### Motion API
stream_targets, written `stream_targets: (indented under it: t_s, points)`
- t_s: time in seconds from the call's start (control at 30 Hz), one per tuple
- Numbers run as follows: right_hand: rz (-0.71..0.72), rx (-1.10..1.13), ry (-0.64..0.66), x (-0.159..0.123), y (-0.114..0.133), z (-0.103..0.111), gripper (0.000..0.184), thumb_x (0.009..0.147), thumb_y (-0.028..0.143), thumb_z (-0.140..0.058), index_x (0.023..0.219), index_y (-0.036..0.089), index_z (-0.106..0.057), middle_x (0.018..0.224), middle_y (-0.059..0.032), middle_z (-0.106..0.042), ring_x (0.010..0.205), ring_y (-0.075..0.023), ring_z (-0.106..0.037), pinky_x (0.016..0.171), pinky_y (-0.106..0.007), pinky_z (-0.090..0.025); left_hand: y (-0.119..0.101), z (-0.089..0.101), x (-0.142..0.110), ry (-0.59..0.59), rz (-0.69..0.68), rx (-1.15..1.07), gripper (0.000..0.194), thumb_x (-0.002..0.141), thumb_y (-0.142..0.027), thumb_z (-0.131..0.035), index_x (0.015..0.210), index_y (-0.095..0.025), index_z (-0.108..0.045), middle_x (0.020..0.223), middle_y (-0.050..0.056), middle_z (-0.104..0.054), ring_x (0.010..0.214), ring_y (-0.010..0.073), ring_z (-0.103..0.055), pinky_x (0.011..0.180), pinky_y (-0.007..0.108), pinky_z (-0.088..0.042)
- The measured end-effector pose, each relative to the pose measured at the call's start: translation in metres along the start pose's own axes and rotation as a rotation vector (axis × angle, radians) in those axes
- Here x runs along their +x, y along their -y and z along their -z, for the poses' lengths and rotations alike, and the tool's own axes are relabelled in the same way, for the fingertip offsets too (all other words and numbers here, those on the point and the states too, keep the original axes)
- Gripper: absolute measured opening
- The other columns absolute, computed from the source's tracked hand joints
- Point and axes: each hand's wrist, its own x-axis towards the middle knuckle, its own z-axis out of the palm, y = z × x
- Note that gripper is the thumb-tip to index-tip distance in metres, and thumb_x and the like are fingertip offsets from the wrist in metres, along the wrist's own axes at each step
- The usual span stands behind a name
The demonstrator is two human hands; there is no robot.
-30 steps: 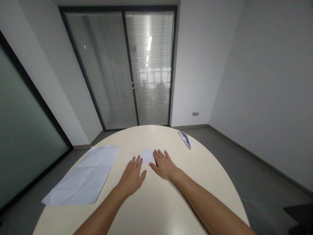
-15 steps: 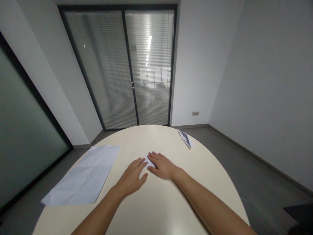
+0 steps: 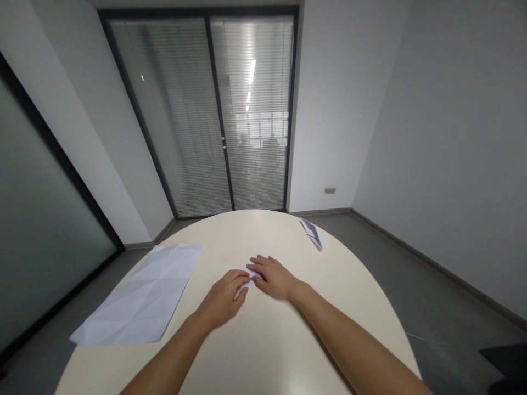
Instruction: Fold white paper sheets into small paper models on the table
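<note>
A small folded piece of white paper (image 3: 254, 272) lies on the table between my hands, mostly covered by their fingers. My right hand (image 3: 275, 278) rests flat over its right part, fingers spread and palm down. At the paper's left edge, the fingertips of my left hand (image 3: 225, 298) touch it, with the thumb held apart and nearer to me. The left fingers are slightly bent, not closed round the paper.
A large creased sheet of white paper (image 3: 144, 296) lies at the left, one corner reaching past the rim of the round cream table (image 3: 255, 351). Near the far right edge is a folded paper piece (image 3: 313, 234). Beyond the table stand glazed doors with blinds (image 3: 197, 120).
My left fingers have drawn closer together and come nearer the right hand, over the small paper. The right hand has shifted only slightly, its thumb now closer to its fingers.
</note>
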Motion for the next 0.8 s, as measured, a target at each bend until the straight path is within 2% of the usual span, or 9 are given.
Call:
stream_targets:
  t_s: [0.1, 0.2, 0.43, 0.63, 0.8]
  points:
    - [-0.099, -0.031, 0.001, 0.0010, -0.0020, -0.0043, 0.056, 0.099, 0.043, -0.043, 0.151, 0.020, -0.044, 0.159, -0.0126, -0.037, 0.149, -0.0324, -0.027, 0.119, -0.055, -0.023, 0.0010, -0.0011, -0.0003, 0.002, 0.013, -0.001, 0.032, 0.097, -0.026, -0.046, 0.121, -0.023, -0.067, 0.126, 0.008, -0.066, 0.120, 0.0219, -0.058, 0.108, 0.040, -0.048]
    - [-0.142, -0.033, -0.005, 0.0017, -0.0032, -0.0049, 0.060, 0.099, 0.046, -0.043, 0.152, 0.018, -0.042, 0.159, -0.0120, -0.036, 0.150, -0.0340, -0.023, 0.120, -0.053, -0.022, 0.0015, -0.0014, -0.0006, 0.011, 0.020, 0.002, 0.034, 0.097, -0.027, -0.047, 0.124, -0.023, -0.066, 0.130, 0.008, -0.065, 0.123, 0.0214, -0.058, 0.110, 0.041, -0.046]
    - [-0.110, -0.026, 0.005, 0.0015, -0.0035, -0.0019, 0.056, 0.100, 0.045, -0.040, 0.150, 0.020, -0.045, 0.158, -0.0119, -0.038, 0.149, -0.0346, -0.026, 0.118, -0.056, -0.025, 0.0077, -0.0058, -0.0013, 0.111, 0.068, 0.117, 0.047, 0.099, -0.030, -0.041, 0.144, -0.022, -0.051, 0.152, 0.008, -0.050, 0.142, 0.0216, -0.043, 0.120, 0.046, -0.031]
    - [-0.097, -0.016, 0.013, 0.0008, -0.0028, -0.0003, 0.054, 0.101, 0.043, -0.040, 0.150, 0.023, -0.044, 0.159, -0.0113, -0.036, 0.149, -0.0329, -0.026, 0.118, -0.057, -0.024, 0.0087, -0.0051, -0.0020, 0.264, 0.127, 0.218, 0.058, 0.102, -0.042, -0.035, 0.155, -0.020, -0.033, 0.163, 0.010, -0.027, 0.153, 0.0245, -0.019, 0.123, 0.050, -0.020]
    - [-0.106, -0.021, 0.024, 0.0004, 0.0002, 0.0018, 0.059, 0.098, 0.047, -0.045, 0.152, 0.023, -0.042, 0.160, -0.0119, -0.033, 0.150, -0.0335, -0.025, 0.119, -0.057, -0.021, 0.0034, -0.0040, -0.0034, 0.260, 0.171, 0.269, 0.065, 0.101, -0.051, -0.031, 0.156, -0.015, -0.031, 0.164, 0.013, -0.022, 0.153, 0.0283, -0.015, 0.122, 0.052, -0.020]
